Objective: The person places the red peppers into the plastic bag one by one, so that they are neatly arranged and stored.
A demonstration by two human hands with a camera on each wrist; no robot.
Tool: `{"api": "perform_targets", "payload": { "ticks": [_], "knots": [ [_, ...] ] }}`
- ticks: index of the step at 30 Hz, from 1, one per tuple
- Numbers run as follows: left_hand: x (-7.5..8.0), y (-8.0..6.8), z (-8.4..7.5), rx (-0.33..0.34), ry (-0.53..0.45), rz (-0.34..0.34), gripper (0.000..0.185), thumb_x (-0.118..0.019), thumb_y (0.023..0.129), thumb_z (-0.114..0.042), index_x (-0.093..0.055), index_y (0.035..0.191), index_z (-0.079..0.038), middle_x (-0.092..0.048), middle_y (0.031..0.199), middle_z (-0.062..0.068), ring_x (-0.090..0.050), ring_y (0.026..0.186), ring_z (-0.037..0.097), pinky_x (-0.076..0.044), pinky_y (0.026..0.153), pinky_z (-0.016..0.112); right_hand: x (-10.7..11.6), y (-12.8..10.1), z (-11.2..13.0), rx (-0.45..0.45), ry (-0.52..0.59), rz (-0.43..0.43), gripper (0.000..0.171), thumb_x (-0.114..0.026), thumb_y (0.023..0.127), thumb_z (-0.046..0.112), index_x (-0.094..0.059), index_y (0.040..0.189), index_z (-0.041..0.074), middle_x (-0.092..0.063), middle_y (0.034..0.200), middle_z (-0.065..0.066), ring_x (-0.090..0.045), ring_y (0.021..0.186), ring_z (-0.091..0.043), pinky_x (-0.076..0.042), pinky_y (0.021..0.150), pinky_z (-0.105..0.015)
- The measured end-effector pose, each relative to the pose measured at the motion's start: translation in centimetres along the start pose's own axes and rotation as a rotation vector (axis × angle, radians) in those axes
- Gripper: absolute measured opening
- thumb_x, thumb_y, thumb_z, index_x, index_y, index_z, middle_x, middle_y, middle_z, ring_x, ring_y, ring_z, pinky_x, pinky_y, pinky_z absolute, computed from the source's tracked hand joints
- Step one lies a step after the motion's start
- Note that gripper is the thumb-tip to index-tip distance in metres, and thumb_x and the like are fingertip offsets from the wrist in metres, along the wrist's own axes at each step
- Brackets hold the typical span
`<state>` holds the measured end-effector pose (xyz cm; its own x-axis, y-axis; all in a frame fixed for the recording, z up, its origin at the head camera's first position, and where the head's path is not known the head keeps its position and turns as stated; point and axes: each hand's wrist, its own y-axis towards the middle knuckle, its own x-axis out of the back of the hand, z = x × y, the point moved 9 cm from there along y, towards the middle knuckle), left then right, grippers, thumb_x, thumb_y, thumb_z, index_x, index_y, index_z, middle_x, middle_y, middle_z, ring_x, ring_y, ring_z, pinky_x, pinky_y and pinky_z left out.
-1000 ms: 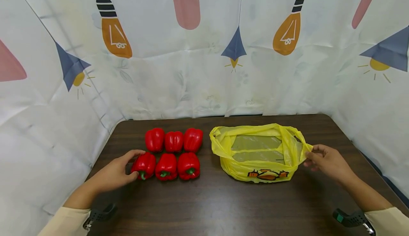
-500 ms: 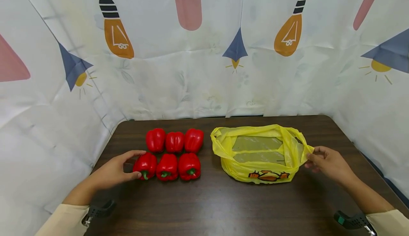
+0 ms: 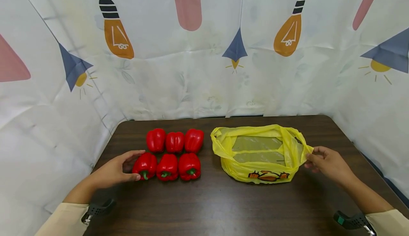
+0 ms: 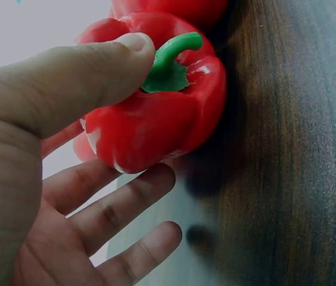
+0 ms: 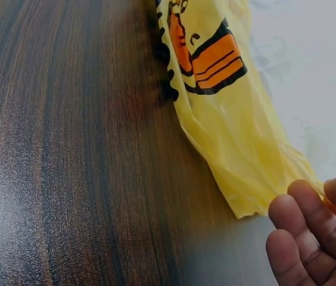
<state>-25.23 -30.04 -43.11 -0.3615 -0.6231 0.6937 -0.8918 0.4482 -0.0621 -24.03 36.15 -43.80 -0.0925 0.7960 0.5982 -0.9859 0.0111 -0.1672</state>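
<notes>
At the left of the head view, my left hand (image 3: 110, 170) spans the front-left red bell pepper (image 3: 145, 165), forefinger at its far side and thumb at its near side. The left wrist view shows the thumb (image 4: 96, 80) against that pepper beside its green stem (image 4: 171, 62), the lower fingers extended below it. Over on the right, my right hand (image 3: 332, 164) pinches the handle end of a yellow plastic bag (image 3: 234, 165), whose mouth gapes upward. In the right wrist view, thumb and forefinger hold the bag's corner (image 5: 263, 185), with the other fingers loosely bent.
More red bell peppers (image 3: 174, 142) stand close together in two rows on the dark wooden table (image 3: 204, 207). The bag sits right of them, an orange and black print on its front. A white patterned cloth (image 3: 198, 87) hangs behind and at both sides.
The head view has shifted very slightly. Both hands keep their places, the left at the pepper and the right at the bag's handle.
</notes>
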Motion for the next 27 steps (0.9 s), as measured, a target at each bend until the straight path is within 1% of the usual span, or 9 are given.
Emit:
{"api": "perform_targets", "payload": {
  "ticks": [5,7,13,18,23,27],
  "knots": [
    [0.0,0.0,0.2,0.004,-0.024,-0.011,0.082,-0.087,0.084,-0.028,-0.045,0.149,-0.001,-0.057,0.14,0.019,-0.062,0.121,0.036,-0.055,0.09,0.026,0.0,0.0,0.0,0.004,-0.011,-0.009,0.046,-0.056,0.107,0.034,-0.053,0.124,-0.009,-0.075,0.094,-0.014,-0.071,0.086,-0.028,-0.06,0.069,-0.037],
    [0.1,0.0,0.3,0.007,-0.021,-0.022,0.08,-0.086,0.085,-0.029,-0.046,0.149,-0.002,-0.058,0.139,0.018,-0.063,0.118,0.035,-0.056,0.089,0.027,0.0,-0.1,0.0,0.009,-0.012,-0.011,0.045,-0.056,0.107,0.034,-0.053,0.123,-0.008,-0.076,0.094,-0.014,-0.071,0.086,-0.028,-0.06,0.069,-0.037],
    [0.6,-0.2,0.1,0.008,-0.035,-0.069,0.074,-0.085,0.086,-0.029,-0.05,0.147,-0.004,-0.06,0.136,0.017,-0.067,0.108,0.025,-0.059,0.082,0.031,0.0,-0.2,0.1,0.017,-0.005,-0.006,0.044,-0.056,0.107,0.034,-0.054,0.123,-0.007,-0.075,0.094,-0.014,-0.071,0.085,-0.027,-0.06,0.069,-0.038],
    [1.3,-0.1,-0.8,-0.01,-0.031,-0.11,0.069,-0.085,0.087,-0.027,-0.053,0.143,-0.003,-0.064,0.129,0.013,-0.068,0.103,0.017,-0.059,0.081,0.03,0.1,-0.1,0.1,0.015,-0.005,-0.007,0.044,-0.056,0.107,0.034,-0.054,0.122,-0.007,-0.075,0.093,-0.014,-0.071,0.085,-0.027,-0.06,0.069,-0.038],
    [2.3,0.1,-2.0,-0.054,0.004,-0.153,0.064,-0.086,0.086,-0.024,-0.057,0.139,-0.002,-0.068,0.121,0.008,-0.068,0.098,0.014,-0.059,0.081,0.031,0.1,0.0,0.1,0.022,-0.007,-0.009,0.044,-0.056,0.107,0.034,-0.054,0.123,-0.007,-0.076,0.094,-0.014,-0.071,0.085,-0.027,-0.06,0.069,-0.038],
    [2.9,0.4,-3.2,-0.068,0.02,-0.181,0.062,-0.086,0.085,-0.023,-0.059,0.138,-0.004,-0.069,0.119,0.006,-0.068,0.098,0.013,-0.059,0.081,0.031,0.1,0.0,0.0,0.026,-0.007,-0.01,0.046,-0.056,0.107,0.035,-0.054,0.124,-0.007,-0.076,0.094,-0.013,-0.071,0.085,-0.027,-0.06,0.069,-0.038]
  ]
}}
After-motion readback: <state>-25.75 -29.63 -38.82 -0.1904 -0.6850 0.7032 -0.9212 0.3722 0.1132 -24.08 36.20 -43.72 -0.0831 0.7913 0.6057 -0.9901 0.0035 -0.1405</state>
